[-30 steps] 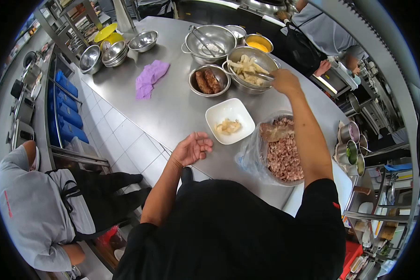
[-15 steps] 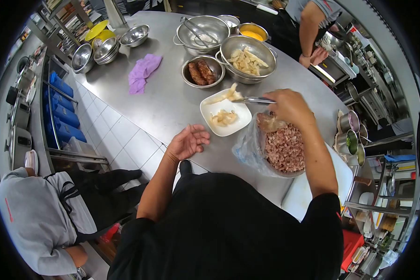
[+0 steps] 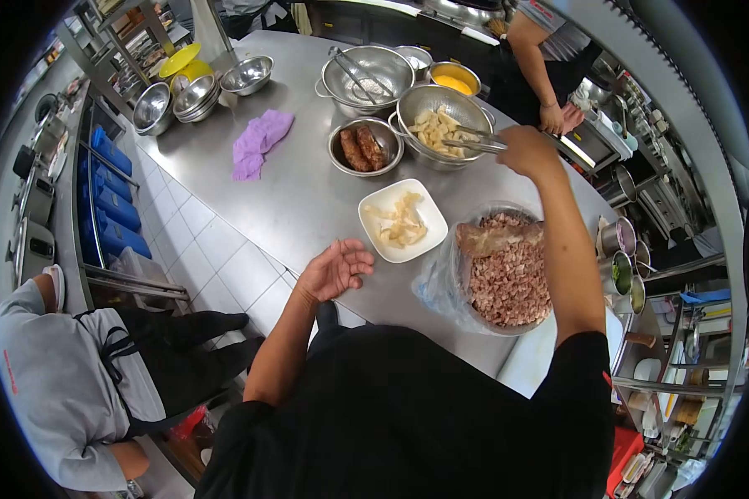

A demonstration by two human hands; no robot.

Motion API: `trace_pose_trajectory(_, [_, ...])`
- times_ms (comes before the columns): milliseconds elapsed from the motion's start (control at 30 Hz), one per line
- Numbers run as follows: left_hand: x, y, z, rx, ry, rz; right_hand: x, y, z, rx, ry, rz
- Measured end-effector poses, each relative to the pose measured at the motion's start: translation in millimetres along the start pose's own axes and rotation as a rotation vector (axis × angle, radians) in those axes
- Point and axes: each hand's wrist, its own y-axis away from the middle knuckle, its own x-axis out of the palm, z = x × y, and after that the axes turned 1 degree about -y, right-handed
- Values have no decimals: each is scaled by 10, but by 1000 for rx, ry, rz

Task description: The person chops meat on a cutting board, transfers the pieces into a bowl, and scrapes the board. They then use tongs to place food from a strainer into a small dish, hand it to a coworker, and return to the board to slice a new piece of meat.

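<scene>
My right hand (image 3: 531,153) is closed round metal tongs (image 3: 477,142), whose tips are apart over the pale pieces (image 3: 434,131) in a steel colander (image 3: 414,98). My left hand (image 3: 337,269) hangs empty, palm up and fingers loosely curled, near the table's edge. Between the hands stands a white square dish (image 3: 431,239) holding pale strips (image 3: 405,221). Below my right hand is a large bowl of chopped meat (image 3: 508,279) with a larger brownish piece (image 3: 493,239) on top and a plastic bag (image 3: 443,279) at its left side. Two browned pieces (image 3: 363,149) lie in a steel bowl (image 3: 336,160).
Another colander (image 3: 328,79) with a whisk and a bowl of yellow liquid (image 3: 455,82) are at the back. A purple cloth (image 3: 260,143) and steel bowls (image 3: 247,76) lie left. A white board (image 3: 528,358) is near my right arm. Co-workers stand left (image 3: 75,358) and back right (image 3: 541,66).
My right hand has moved up and away with the tongs, from the white dish to the colander. The dish now holds more pale strips. My left hand has barely moved.
</scene>
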Motion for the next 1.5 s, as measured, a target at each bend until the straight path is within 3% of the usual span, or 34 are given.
trace_pose_trajectory(133, [-8, 15, 10, 11, -6, -4, 617, -672, 108, 84, 178, 30])
trace_pose_trajectory(267, [-43, 13, 8, 20, 0, 6, 850, -721, 86, 79, 55, -97])
trace_pose_trajectory(433, [-48, 6, 24, 17, -5, 10, 527, -315, -23, -83, -17, -160])
trace_pose_trajectory(533, [-52, 7, 27, 17, -5, 22, 148, 81, 2, 48, -256, -56])
trace_pose_trajectory(633, [-38, 0, 17, 14, -19, 26, -119, 601, 53, -25, -271, -171])
trace_pose_trajectory(733, [-28, 2, 22, 14, -16, 5, -81, 904, 26, -275, -176, -236])
trace_pose_trajectory(867, [-22, 2, 15, 16, -16, 0, 209, 1092, 248, -390, -185, -132])
trace_pose_trajectory(967, [-9, 7, 14, 15, 2, 28, 546, 1010, 351, -432, -68, -52])
trace_pose_trajectory(1200, [3, 19, 24, 25, -3, 7, 14, 1099, 363, -396, 95, -87])
trace_pose_trajectory(1300, [4, -1, 1, 21, 1, 17, -243, 864, 145, -280, -43, -72])
trace_pose_trajectory(1367, [7, 7, 13, 19, 6, 20, -359, 511, 94, -47, -7, 26])
trace_pose_trajectory(1433, [11, 3, 7, 25, 1, 21, 227, -138, -522, -188, 45, -300])
trace_pose_trajectory(1500, [11, 3, -1, 19, -1, 17, 538, -698, -759, -176, 121, -243])
